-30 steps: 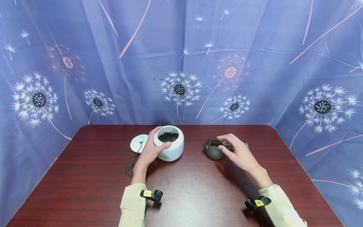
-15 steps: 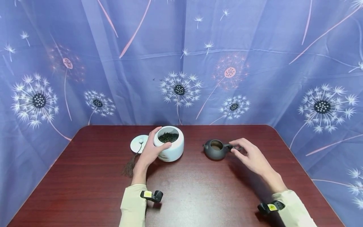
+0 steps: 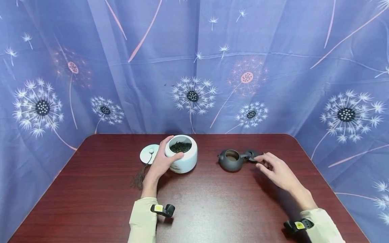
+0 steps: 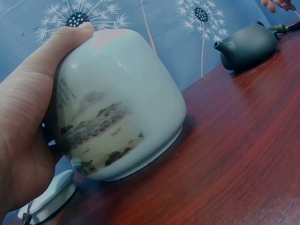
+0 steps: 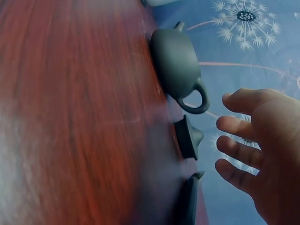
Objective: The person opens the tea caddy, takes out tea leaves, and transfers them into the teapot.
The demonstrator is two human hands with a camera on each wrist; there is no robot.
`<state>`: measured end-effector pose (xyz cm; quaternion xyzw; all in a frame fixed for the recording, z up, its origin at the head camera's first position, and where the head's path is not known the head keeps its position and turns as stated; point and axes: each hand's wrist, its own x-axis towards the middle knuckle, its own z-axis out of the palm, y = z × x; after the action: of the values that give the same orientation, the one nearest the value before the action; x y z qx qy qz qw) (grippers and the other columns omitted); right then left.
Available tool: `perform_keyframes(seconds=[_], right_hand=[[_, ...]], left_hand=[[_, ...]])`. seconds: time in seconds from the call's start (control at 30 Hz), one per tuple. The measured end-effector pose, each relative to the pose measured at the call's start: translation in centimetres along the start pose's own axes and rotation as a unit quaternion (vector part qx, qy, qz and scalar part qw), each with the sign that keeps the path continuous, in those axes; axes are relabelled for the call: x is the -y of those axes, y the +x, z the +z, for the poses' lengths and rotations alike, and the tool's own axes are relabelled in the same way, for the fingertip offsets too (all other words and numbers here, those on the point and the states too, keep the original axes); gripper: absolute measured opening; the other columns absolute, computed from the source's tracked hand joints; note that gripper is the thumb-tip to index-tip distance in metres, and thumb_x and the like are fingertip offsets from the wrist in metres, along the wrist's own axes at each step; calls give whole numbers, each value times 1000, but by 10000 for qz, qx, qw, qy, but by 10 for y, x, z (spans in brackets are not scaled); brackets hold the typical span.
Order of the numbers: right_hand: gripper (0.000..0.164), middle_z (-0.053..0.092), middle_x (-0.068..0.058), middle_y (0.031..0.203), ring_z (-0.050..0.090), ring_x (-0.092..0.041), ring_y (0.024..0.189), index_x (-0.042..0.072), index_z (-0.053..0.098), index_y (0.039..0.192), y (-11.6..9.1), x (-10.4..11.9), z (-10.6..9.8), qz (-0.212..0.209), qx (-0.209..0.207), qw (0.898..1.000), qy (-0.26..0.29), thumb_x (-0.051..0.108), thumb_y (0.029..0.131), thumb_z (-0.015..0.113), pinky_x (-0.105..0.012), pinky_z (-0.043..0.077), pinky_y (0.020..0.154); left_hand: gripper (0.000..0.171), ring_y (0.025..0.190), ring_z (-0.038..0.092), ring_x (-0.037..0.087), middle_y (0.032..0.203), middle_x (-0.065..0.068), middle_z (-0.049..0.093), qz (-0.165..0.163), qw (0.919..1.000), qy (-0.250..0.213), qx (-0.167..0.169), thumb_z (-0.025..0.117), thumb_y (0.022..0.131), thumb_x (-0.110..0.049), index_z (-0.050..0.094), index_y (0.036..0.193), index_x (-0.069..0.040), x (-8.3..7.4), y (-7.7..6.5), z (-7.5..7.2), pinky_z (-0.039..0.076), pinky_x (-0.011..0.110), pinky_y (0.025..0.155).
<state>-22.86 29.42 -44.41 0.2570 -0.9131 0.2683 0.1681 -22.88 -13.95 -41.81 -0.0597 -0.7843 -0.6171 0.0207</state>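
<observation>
the right hand had just slid away to the right, from over the dark teapot, past its handle. now the little dark lid showed in the head view, just beside that handle. the right hand's thumb and fingers were apart and had nothing between them. they were near a long black thing next to the lid, and i cannot tell what it was. the teapot stood by itself on the surface, its top open, and it had not moved. this seemed to mean that hand was free for the things on that side. the left hand had stayed the same, with its thumb and fingers wrapped around the white jar. the jar stood up straight, left of the teapot, with dark leaves inside. its white lid lay on the other side of that hand, with a brown tassel.
</observation>
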Motion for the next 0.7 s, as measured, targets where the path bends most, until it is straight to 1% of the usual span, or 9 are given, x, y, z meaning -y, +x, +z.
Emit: perform_keyframes(seconds=[0.07,0.2,0.3,0.53,0.7], right_hand=[[19,54,11,87,45,-5,70,13,71,110,-2,-2,-1,15,33,10000,-78,11,90,72,-18,37,63],[19,55,11,88,41,0,68,14,71,109,-5,-8,-2,42,123,9998,-165,12,91,72,-19,36,61],[18,56,11,91,41,-1,68,13,70,109,-8,-13,-4,125,213,9995,-196,14,92,71,-21,36,62],[17,63,4,99,52,-10,79,14,71,109,-16,-22,-7,310,321,9987,-248,16,92,71,-24,40,68],[18,63,1,102,56,-10,82,14,71,110,-19,-27,-11,416,395,9979,-293,17,92,71,-25,43,70]], left_hand=[[81,143,33,37,157,13,30,39,10000,-1,-3,78,85,-20,34,152,-15,1,0,0,27,49,116],[81,142,34,37,157,13,28,84,10000,20,7,77,85,-19,33,153,-14,1,1,-1,26,50,116],[81,142,34,37,157,13,29,62,10000,32,10,78,85,-20,33,153,-15,1,0,-1,27,51,116],[82,142,34,36,157,12,29,22,10000,31,35,78,85,-21,33,153,-15,1,1,0,27,50,116],[81,142,34,36,158,13,28,42,10000,69,1,77,85,-20,33,153,-15,4,2,0,27,52,115]])
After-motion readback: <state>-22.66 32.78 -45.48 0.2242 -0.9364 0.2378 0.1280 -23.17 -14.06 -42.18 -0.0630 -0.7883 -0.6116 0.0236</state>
